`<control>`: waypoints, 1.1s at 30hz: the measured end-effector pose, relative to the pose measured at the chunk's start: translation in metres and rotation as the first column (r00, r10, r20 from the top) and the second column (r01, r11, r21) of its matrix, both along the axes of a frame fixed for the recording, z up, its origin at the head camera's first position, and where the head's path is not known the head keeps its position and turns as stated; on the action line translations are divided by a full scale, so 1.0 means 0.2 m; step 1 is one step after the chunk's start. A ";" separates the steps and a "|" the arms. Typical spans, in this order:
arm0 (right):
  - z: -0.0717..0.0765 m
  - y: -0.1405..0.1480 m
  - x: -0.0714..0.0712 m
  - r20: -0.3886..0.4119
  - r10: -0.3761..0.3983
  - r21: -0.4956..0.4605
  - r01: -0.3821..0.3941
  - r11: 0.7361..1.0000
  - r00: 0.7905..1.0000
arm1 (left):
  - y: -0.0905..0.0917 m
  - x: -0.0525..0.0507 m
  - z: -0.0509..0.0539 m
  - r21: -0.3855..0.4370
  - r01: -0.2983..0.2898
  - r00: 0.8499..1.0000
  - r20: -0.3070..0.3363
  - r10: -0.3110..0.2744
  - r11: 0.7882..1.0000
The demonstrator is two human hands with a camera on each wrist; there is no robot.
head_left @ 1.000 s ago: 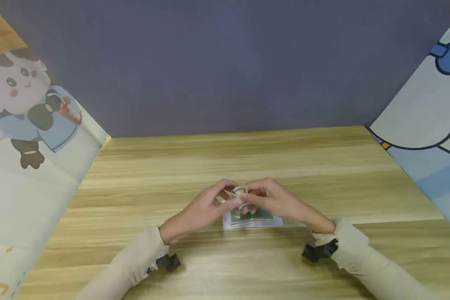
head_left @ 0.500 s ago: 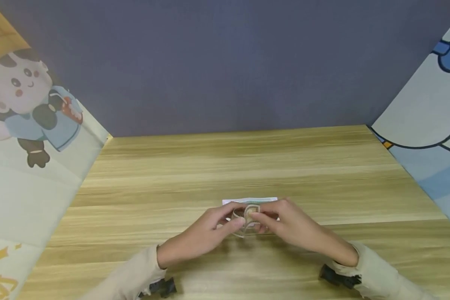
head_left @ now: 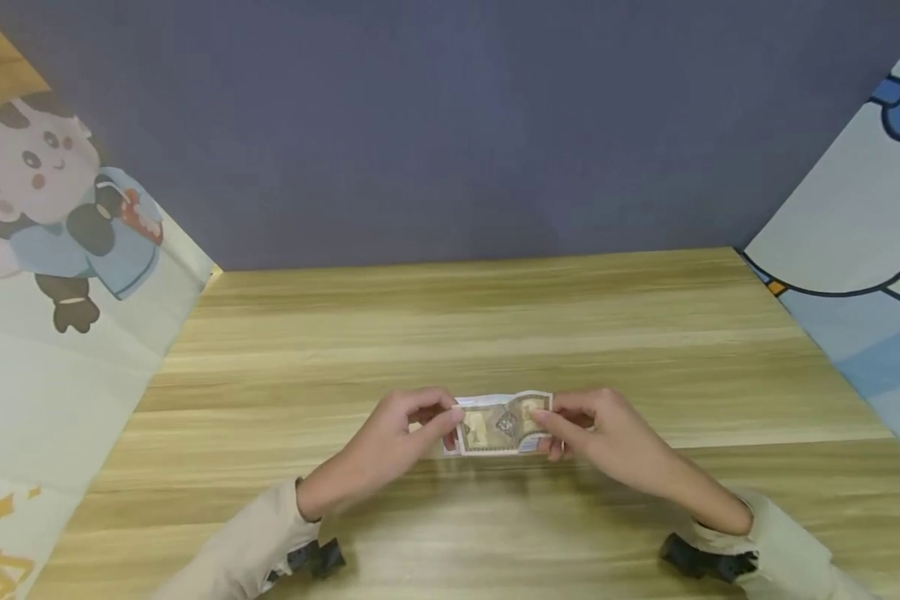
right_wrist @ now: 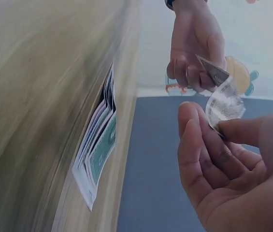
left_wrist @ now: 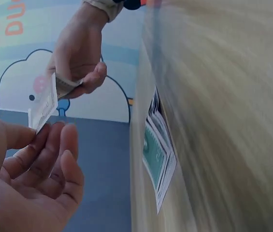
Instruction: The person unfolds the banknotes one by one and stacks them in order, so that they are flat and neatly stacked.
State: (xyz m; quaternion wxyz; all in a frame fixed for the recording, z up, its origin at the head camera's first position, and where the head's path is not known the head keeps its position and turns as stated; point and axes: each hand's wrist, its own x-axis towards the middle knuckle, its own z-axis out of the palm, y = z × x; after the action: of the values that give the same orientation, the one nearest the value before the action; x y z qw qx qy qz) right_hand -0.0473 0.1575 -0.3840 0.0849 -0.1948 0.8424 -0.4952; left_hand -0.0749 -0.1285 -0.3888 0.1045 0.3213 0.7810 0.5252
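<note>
A brown-and-yellow banknote (head_left: pixel 487 429) with a pale border is stretched between my two hands, above the table. My left hand (head_left: pixel 397 442) pinches its left end between thumb and fingers. At the opposite end, the thumb and fingers of my right hand (head_left: pixel 611 437) grip the note, which still curves there. Beneath it lies a stack of notes (left_wrist: pixel 158 154), mostly hidden in the head view. Both wrist views show its green top note and fanned, slightly bent edges. The stack (right_wrist: pixel 100 150) touches neither hand.
The wood-grain table (head_left: pixel 457 325) runs back to a dark grey panel (head_left: pixel 465 133). Side panels with cartoon prints stand at left (head_left: pixel 60 208) and right (head_left: pixel 832 217). A black wrist camera (head_left: pixel 318 558) sits below my left sleeve.
The banknote was curled up between my close-set hands; now they are farther apart and it is spread nearly flat. Both hands came nearer to me, over the stack, which stayed on the table.
</note>
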 end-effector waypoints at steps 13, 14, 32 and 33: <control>-0.03 0.05 -0.09 0.068 0.052 0.024 -0.054 0.998 0.996 | -0.03 -0.11 -0.04 -0.132 -0.009 0.995 -0.099 -0.004 0.991; -0.04 0.05 -0.09 0.071 0.055 0.030 -0.057 0.998 0.996 | -0.02 -0.12 -0.05 -0.143 -0.007 0.995 -0.096 -0.007 0.990; -0.20 0.07 -0.13 0.186 0.136 0.158 -0.166 0.973 0.973 | 0.04 -0.20 -0.14 -0.314 0.004 0.998 -0.052 -0.021 0.950; -0.20 0.07 -0.13 0.189 0.126 0.157 -0.156 0.975 0.974 | 0.04 -0.20 -0.14 -0.321 -0.001 0.998 -0.054 -0.017 0.947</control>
State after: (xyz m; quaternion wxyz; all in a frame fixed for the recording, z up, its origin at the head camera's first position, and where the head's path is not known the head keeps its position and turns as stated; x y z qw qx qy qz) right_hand -0.0738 0.1706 -0.4243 0.2113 -0.2012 0.8547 -0.4294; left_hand -0.1148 -0.1204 -0.4163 0.1355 0.3178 0.8573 0.3816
